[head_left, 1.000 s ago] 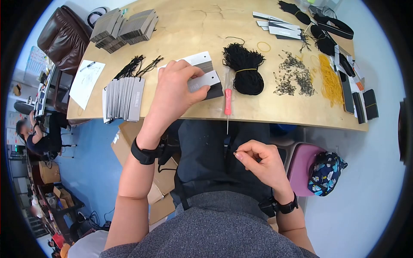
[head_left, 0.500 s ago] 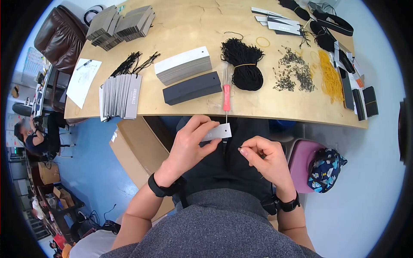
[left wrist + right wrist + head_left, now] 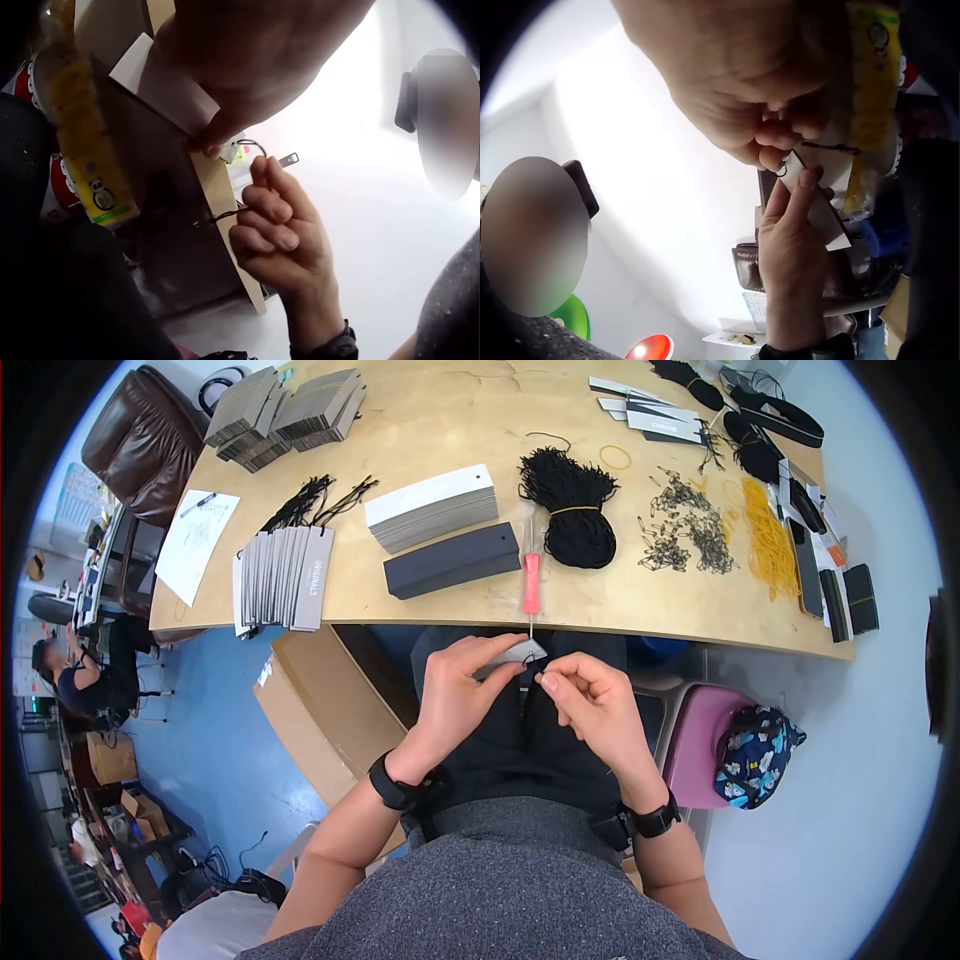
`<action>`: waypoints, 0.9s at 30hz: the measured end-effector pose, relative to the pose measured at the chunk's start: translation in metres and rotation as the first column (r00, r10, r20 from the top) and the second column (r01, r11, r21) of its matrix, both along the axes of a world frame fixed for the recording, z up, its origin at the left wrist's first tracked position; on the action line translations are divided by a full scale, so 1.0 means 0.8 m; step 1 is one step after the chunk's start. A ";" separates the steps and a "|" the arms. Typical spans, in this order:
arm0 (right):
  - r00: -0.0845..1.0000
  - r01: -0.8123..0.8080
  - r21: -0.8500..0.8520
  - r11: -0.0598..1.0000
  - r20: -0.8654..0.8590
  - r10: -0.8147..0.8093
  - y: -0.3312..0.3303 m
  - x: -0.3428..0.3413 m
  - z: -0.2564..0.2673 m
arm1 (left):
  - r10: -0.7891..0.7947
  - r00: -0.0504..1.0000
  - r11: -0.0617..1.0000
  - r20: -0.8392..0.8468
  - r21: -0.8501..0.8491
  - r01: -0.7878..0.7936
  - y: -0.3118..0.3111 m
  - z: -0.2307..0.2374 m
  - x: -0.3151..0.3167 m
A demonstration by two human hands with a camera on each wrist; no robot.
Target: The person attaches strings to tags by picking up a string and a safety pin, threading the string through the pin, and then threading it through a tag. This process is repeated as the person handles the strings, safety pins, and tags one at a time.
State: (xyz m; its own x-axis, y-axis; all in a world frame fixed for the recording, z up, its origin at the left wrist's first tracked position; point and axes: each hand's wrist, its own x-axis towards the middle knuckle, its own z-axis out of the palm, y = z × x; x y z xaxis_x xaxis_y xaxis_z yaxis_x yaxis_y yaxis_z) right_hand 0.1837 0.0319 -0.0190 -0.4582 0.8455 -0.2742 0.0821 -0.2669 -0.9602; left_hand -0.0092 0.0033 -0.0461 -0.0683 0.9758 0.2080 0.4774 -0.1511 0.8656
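Over the lap, my left hand (image 3: 458,685) pinches a grey-white hang tag (image 3: 517,653) between thumb and fingers. The tag's hole end points toward my right hand (image 3: 597,705), whose thumb and index finger pinch a thin black cord (image 3: 251,142). At the hole end of the tag (image 3: 826,217) the cord curves in a small loop, and its other end trails out below the right fingers. Just ahead, on the table, a red-handled tool (image 3: 532,585) has its thin metal shaft reaching past the edge.
Two stacks of tags, a white-topped stack (image 3: 430,505) and a dark-topped stack (image 3: 450,562), stand by the table's front. Strung tags (image 3: 285,580) lie left. A black cord bundle (image 3: 580,510), scattered safety pins (image 3: 685,525) and yellow rubber bands (image 3: 768,540) lie right.
My left hand has taken a tag from the dark-topped stack and brought it down over the lap. The right hand has moved up to the tag's hole end with the cord.
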 end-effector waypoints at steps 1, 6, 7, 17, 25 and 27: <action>1.000 0.030 0.002 1.000 0.008 -0.030 0.003 -0.001 -0.005 | -0.007 0.999 0.998 0.041 -0.069 0.010 0.001 -0.003 -0.001; 0.985 0.085 -0.023 0.996 0.154 -0.081 0.017 0.012 -0.031 | -0.042 0.980 0.990 0.194 -0.121 0.066 0.005 -0.004 0.000; 0.985 0.086 -0.024 0.996 0.155 -0.081 0.016 0.014 -0.032 | -0.060 0.960 0.983 0.273 -0.152 0.105 0.004 -0.008 -0.002; 0.967 -0.251 -0.152 0.956 0.004 0.255 -0.001 0.015 -0.019 | -0.309 0.904 0.918 0.296 -0.155 0.365 -0.015 0.003 -0.025; 0.992 -0.079 0.092 0.993 -0.089 0.087 0.009 0.007 0.016 | -0.192 0.871 0.911 0.452 -0.248 0.330 -0.023 0.035 -0.025; 0.992 -0.074 0.074 0.995 -0.101 0.082 0.015 0.006 0.024 | -0.208 0.881 0.925 0.424 -0.208 0.319 -0.021 0.041 -0.023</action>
State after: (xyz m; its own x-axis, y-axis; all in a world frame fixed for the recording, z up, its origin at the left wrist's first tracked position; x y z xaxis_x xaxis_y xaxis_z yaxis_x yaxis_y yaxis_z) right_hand 0.1888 0.0443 0.0000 -0.5465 0.8213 -0.1636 -0.0010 -0.1960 -0.9806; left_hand -0.0280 -0.0136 -0.0131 0.1781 0.9828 -0.0482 0.0708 0.0360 0.9968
